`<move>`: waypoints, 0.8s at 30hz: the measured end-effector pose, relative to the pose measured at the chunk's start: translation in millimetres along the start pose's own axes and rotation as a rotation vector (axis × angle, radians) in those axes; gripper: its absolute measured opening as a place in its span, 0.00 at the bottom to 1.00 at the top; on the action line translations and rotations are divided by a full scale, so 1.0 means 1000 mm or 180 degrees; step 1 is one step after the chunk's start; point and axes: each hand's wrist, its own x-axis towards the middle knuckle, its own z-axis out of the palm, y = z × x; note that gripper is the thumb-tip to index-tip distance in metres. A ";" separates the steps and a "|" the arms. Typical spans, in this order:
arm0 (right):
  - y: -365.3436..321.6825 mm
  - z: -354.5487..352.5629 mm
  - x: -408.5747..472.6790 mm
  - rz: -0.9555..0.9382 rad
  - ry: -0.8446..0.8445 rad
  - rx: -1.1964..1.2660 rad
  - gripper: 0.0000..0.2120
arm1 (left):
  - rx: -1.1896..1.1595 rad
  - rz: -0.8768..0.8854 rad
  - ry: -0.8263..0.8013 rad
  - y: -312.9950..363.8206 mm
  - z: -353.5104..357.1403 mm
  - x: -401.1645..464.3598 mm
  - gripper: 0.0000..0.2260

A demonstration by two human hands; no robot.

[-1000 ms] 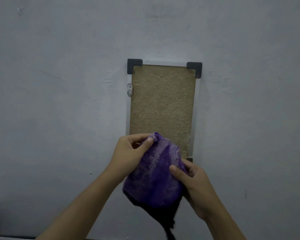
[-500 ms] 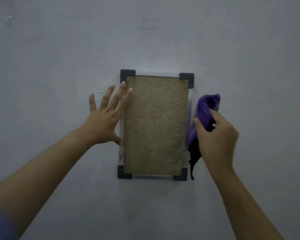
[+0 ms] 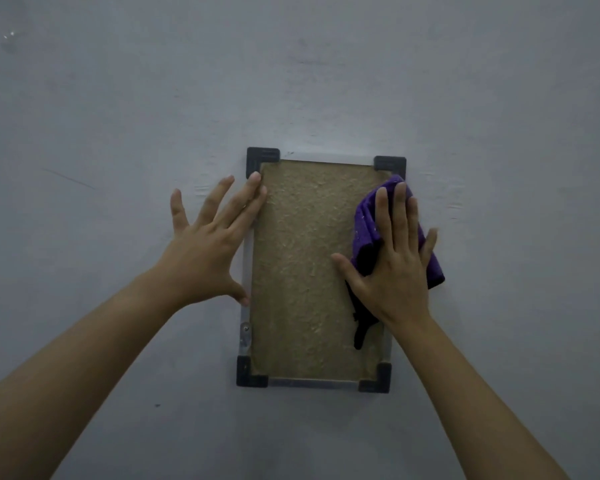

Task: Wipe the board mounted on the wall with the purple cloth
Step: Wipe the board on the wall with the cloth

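A brown cork-like board (image 3: pixel 302 271) with a pale frame and dark corner caps hangs upright on the wall. My right hand (image 3: pixel 392 268) lies flat with fingers spread, pressing the purple cloth (image 3: pixel 368 220) against the board's upper right part and right edge. A dark strip of the cloth dangles below my palm over the board. My left hand (image 3: pixel 208 247) rests open and flat on the wall, its fingertips and thumb touching the board's left frame.
The grey painted wall (image 3: pixel 118 116) fills the whole view. Two small metal brackets with screws sit on the board's left frame, one low down (image 3: pixel 245 332); the other is hidden by my left hand.
Both hands first held the cloth low in front of the board. The left hand then went flat onto the wall at the frame, and the right hand carried the cloth up and onto the board's right side.
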 end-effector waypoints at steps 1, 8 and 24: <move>-0.001 0.001 0.001 0.0045 0.0026 0.0007 0.43 | 0.0007 0.0018 0.0010 -0.001 0.001 0.000 0.68; 0.001 0.010 -0.007 -0.0270 0.0259 0.0278 0.26 | 0.0042 0.0120 0.0134 -0.009 0.006 0.003 0.66; -0.003 -0.002 -0.168 -0.1112 -0.0843 0.0653 0.22 | -0.0007 0.0083 0.0169 -0.007 0.005 0.002 0.66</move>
